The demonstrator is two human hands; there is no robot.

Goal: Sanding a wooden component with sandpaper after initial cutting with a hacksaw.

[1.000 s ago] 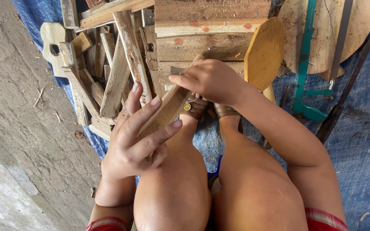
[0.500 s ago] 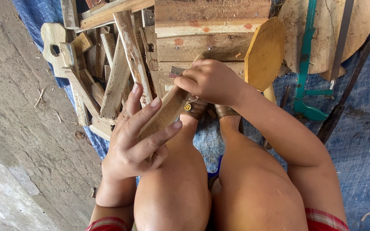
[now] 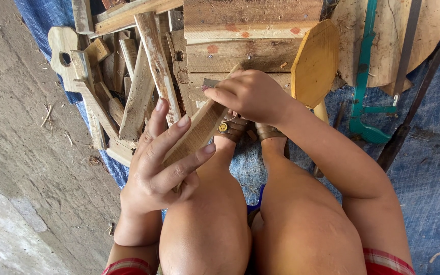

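Nearby, wood scraps (image 3: 128, 86), saw (image 3: 365, 76) (teal)

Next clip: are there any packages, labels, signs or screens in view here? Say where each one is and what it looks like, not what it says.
None in view. The nearest to a marking is faded red-orange paint blotches on the stacked pale wooden planks at the top centre, beyond the right hand; no lettering can be made out there.

Two hands, left (image 3: 156, 168) and right (image 3: 253, 94), one wooden slat (image 3: 197, 130) held between, two sandals (image 3: 232, 127), one yellow octagonal paddle (image 3: 314, 63), one green-framed saw (image 3: 365, 81), one blue tarp (image 3: 423, 168), scrap-wood pile (image 3: 128, 86) past counting.
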